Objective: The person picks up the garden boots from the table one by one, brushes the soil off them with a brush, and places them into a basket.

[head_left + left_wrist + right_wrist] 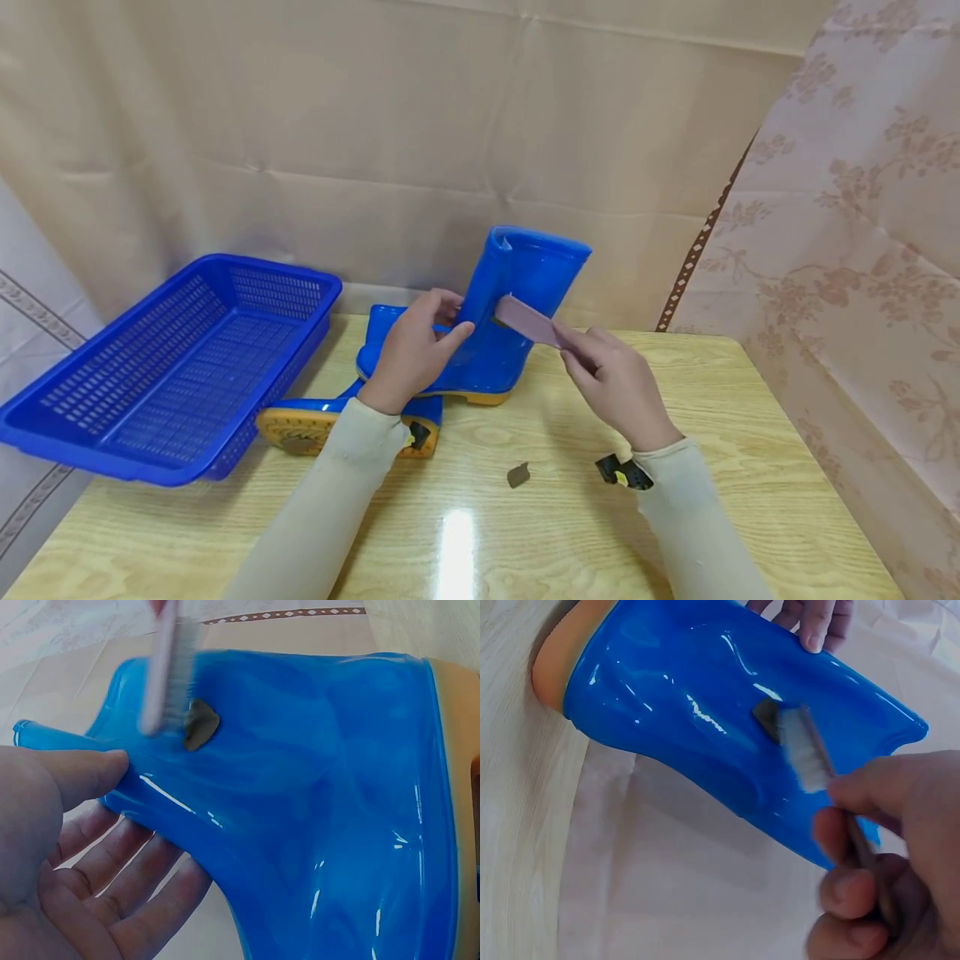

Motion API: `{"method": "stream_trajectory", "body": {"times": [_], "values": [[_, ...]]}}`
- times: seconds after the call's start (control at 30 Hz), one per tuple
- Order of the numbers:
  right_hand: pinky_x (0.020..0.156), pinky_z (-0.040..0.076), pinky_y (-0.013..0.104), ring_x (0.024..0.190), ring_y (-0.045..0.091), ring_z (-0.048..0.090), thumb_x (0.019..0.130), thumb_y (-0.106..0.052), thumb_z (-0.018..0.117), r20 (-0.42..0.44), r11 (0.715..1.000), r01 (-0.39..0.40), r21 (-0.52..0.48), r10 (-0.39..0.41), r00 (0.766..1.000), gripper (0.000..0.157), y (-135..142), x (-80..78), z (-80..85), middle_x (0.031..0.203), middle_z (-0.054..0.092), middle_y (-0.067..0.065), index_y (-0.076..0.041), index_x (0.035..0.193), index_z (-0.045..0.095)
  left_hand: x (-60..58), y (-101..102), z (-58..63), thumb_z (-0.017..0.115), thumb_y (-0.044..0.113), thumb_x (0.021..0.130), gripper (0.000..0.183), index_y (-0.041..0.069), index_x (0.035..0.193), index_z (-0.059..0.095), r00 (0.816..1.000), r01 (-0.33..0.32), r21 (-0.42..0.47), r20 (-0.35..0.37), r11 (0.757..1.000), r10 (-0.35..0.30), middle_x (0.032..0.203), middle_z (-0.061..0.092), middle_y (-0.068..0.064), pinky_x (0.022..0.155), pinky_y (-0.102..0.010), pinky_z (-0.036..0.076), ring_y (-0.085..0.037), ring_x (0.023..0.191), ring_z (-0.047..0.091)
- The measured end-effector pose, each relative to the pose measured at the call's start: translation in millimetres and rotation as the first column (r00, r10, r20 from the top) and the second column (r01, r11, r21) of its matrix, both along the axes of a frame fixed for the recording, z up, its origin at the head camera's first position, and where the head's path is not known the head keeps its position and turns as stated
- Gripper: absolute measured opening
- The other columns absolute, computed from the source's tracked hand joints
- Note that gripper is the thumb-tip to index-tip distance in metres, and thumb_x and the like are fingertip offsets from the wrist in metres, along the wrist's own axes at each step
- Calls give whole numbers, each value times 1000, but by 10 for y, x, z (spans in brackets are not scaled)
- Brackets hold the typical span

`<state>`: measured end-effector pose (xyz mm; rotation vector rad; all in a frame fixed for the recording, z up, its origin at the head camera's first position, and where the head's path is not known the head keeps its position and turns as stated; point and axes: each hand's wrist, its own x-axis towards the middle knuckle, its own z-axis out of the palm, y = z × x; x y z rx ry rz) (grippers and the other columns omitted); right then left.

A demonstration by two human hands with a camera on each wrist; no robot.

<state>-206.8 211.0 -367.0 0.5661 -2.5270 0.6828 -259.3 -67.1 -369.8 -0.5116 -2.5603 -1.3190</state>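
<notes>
A blue rain boot [543, 271] with a yellow-orange sole stands tilted on the table. My left hand [408, 354] grips its shaft, thumb on the near face and fingers behind, as the left wrist view shows. In my right hand [618, 387] is the handle of a pinkish brush [528, 322] with white bristles. Those bristles are right at a brown patch [201, 726] on the boot's upper shaft, and the brush looks blurred in the left wrist view. A second blue boot [296, 431] lies on its side under my left forearm, its sole facing me and partly hidden.
To the left sits a blue plastic basket [335, 290] with perforated walls. A small brown flake [518, 475] lies on the wooden table [705, 400] between my forearms. Beige cloth [360, 125] hangs behind the table, and a floral cloth [862, 250] hangs at the right.
</notes>
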Motion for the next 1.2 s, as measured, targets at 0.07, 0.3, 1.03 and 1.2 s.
{"method": "stream_trajectory", "body": {"times": [0.07,0.3,1.03,1.2], "values": [[51,35,28,61,12,44,100,-13,69,64,1000,2,10,-2,998,38,2,0,1,78,57,-1,-16,137,69,0,2,-3,67,29,102,36,10,131,59,1000,-9,-11,-1,1000,9,120,65,-6,95,-41,58,-22,111,63],[50,35,28,59,12,46,99,-13,69,167,999,-32,41,25,986,34,21,7,21,78,60,-3,-16,133,72,1,1,-2,67,29,103,34,10,130,60,1000,-29,-10,0,1000,29,118,65,-6,95,-41,58,-22,110,64],[48,32,28,54,9,40,99,-14,68,34,988,-2,152,-3,999,36,16,46,27,77,60,-4,-21,135,71,1,-3,1,66,28,103,32,10,128,59,1000,3,0,-6,1000,-3,116,64,-5,93,-42,58,-21,108,63],[47,32,26,55,7,40,97,-13,71,-17,991,-23,132,25,1000,35,-1,65,40,79,63,-5,-19,131,73,7,3,2,66,29,103,31,11,128,59,1000,-4,7,6,1000,4,116,64,-4,94,-41,57,-21,108,63]]}}
